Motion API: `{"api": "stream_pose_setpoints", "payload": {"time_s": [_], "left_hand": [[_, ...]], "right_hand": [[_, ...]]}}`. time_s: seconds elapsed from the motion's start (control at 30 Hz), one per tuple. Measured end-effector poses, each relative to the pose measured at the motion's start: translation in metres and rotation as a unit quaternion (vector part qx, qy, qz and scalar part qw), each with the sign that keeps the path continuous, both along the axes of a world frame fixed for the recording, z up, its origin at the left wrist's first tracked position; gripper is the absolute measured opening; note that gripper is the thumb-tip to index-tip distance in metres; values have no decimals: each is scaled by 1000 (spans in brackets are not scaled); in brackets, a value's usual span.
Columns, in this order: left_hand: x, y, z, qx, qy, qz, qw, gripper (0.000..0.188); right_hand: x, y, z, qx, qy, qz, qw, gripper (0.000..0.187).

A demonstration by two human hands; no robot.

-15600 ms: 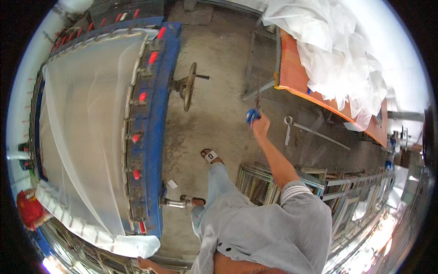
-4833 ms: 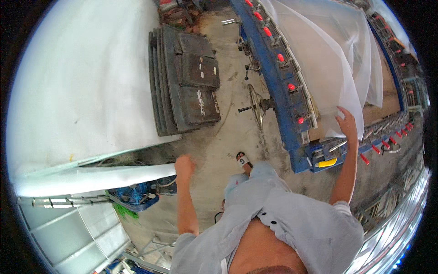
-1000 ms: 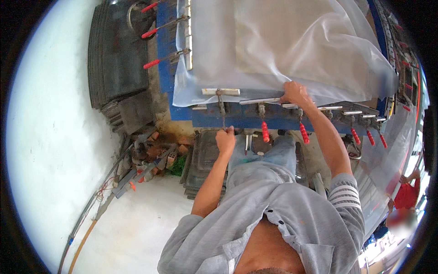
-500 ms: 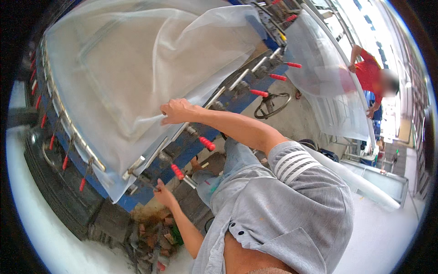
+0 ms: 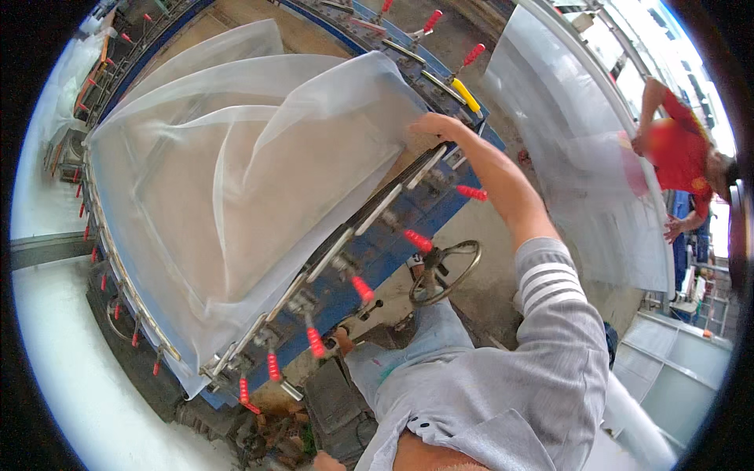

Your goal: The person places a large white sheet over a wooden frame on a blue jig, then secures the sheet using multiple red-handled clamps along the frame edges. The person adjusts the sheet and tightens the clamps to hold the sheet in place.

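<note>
A large translucent plastic sheet (image 5: 181,204) lies in folds over the blue-sided frame table (image 5: 408,228). At the table's right corner, my right hand (image 5: 434,127) has its fingers curled on the sheet's right edge; the fingertips are slightly blurred. Close by it are metal clamp bars and a yellow-handled toggle clamp (image 5: 465,95). Red-handled toggle clamps (image 5: 363,289) line the near edge, and more stand along the left edge. My left hand (image 5: 327,461) is low at the picture's bottom, away from the table, mostly cut off with its fingers hidden.
A handwheel (image 5: 445,272) sticks out below the near side, by my legs. To the right, a person in a red shirt (image 5: 682,157) holds another translucent sheet (image 5: 561,149). Rubble (image 5: 287,439) lies on the floor near the left corner. A pale metal bin (image 5: 675,369) stands at lower right.
My right hand has moved from the near edge to the right corner. The left hand has dropped away from the clamps. The sheet's far part has shifted, baring the table's far end.
</note>
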State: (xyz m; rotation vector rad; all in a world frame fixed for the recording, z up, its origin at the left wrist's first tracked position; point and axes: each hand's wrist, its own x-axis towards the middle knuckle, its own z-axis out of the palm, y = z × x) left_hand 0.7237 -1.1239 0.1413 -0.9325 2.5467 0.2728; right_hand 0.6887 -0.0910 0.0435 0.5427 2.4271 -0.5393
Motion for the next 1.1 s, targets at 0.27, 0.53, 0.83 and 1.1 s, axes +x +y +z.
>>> {"api": "stream_pose_setpoints", "payload": {"time_s": [0.27, 0.53, 0.83, 1.1], "left_hand": [[51, 172, 32, 153, -86, -138, 975, 27], [20, 373, 64, 311, -137, -193, 921, 29], [-11, 445, 99, 313, -140, -315, 885, 23], [-132, 604, 104, 252, 279, -548, 748, 46]], "right_hand": [[-16, -38, -67, -300, 99, -424, 848, 74], [-24, -53, -38, -276, 21, -584, 763, 76], [-16, -54, -57, -21, 182, -382, 906, 49], [-106, -20, 169, -406, 622, -439, 505, 17]]}}
